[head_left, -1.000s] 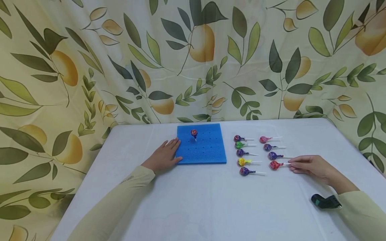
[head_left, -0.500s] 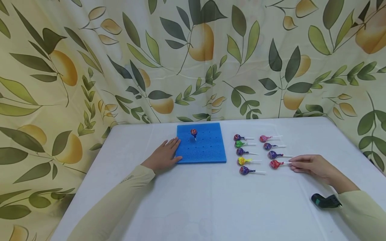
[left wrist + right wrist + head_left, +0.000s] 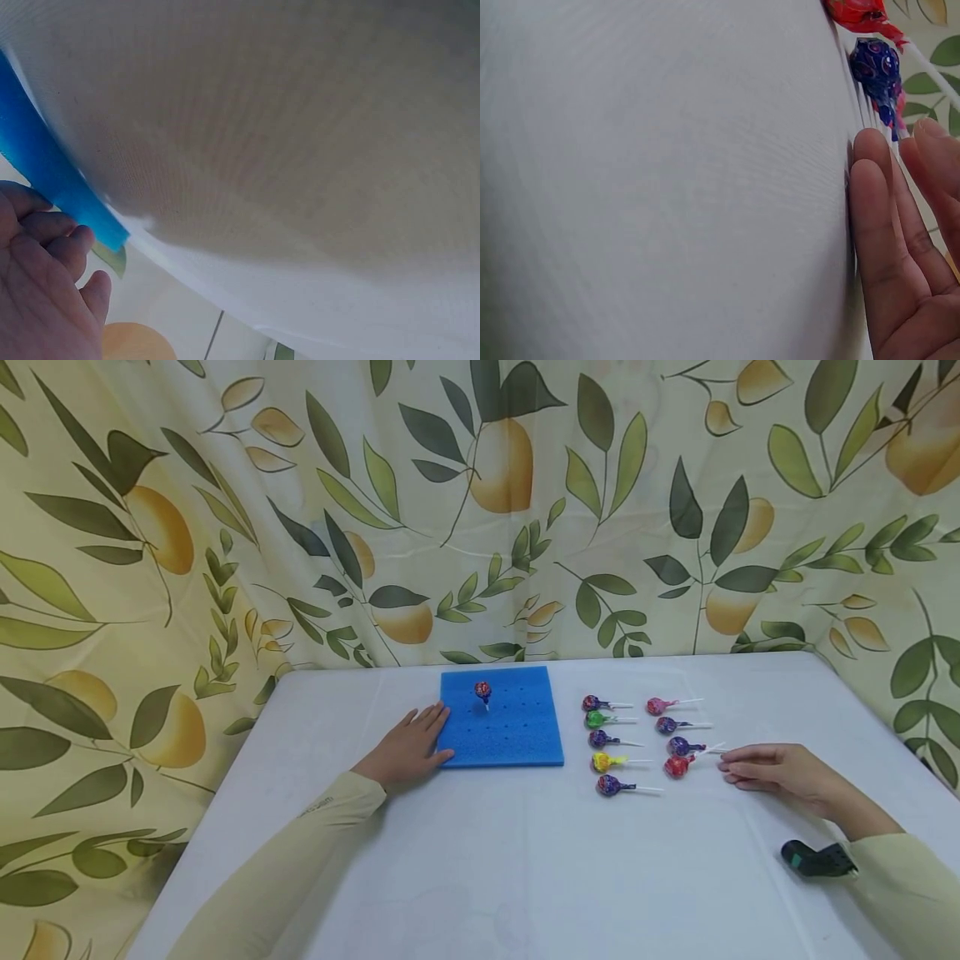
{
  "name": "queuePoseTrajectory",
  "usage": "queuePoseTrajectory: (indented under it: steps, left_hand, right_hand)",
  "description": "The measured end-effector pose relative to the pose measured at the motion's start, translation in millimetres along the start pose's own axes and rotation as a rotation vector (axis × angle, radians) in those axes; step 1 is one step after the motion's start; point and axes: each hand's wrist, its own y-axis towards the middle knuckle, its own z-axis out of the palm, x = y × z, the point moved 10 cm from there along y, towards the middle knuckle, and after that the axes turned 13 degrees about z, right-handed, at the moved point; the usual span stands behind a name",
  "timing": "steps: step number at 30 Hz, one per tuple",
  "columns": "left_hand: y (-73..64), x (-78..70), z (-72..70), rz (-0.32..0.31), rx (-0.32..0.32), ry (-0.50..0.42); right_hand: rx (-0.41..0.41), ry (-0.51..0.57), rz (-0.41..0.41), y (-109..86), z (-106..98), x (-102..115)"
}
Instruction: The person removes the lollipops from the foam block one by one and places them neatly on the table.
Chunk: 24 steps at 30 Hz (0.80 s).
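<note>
My left hand (image 3: 402, 748) lies with straight fingers on the left edge of a blue foam board (image 3: 517, 739) dotted with small holes. One lollipop (image 3: 482, 690) with a red and dark wrapper stands upright in the board. My right hand (image 3: 780, 777) rests low over the table beside a red lollipop (image 3: 677, 767), whose white stick slants up past the fingertips. In the right wrist view, the fingers and thumb are apart, and the red lollipop's stick (image 3: 934, 73) passes above them. A purple lollipop (image 3: 877, 67) lies just beyond the fingers.
Several lollipops lie in two columns on the white table (image 3: 487, 860), among them a yellow one (image 3: 606, 762), a green one (image 3: 596, 719) and a pink one (image 3: 658, 706). A black device (image 3: 817, 859) sits by the right sleeve. A leaf-patterned curtain (image 3: 480, 568) hangs behind.
The red lollipop has turned, its stick swinging upward from the right fingertips and its head shifting slightly left. The right wrist has moved slightly right; the left hand has stayed still.
</note>
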Motion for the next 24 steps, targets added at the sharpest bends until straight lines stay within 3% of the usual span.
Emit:
queuePoseTrajectory:
  steps: [11, 19, 24]
  left_hand:
    - [-0.2, -1.0, 0.1, -0.006, 0.009, -0.020]
    - [-1.3, -3.1, -1.1, -0.003, 0.014, -0.023]
    - [-0.7, -1.9, -1.3, -0.009, 0.019, -0.011]
  right_hand:
    - [-0.072, -0.059, -0.055, -6.1, -2, 19]
    - [-0.027, 0.024, -0.023, -4.3, -2, 15]
    - [-0.014, 0.055, 0.037, -3.1, -4, 4]
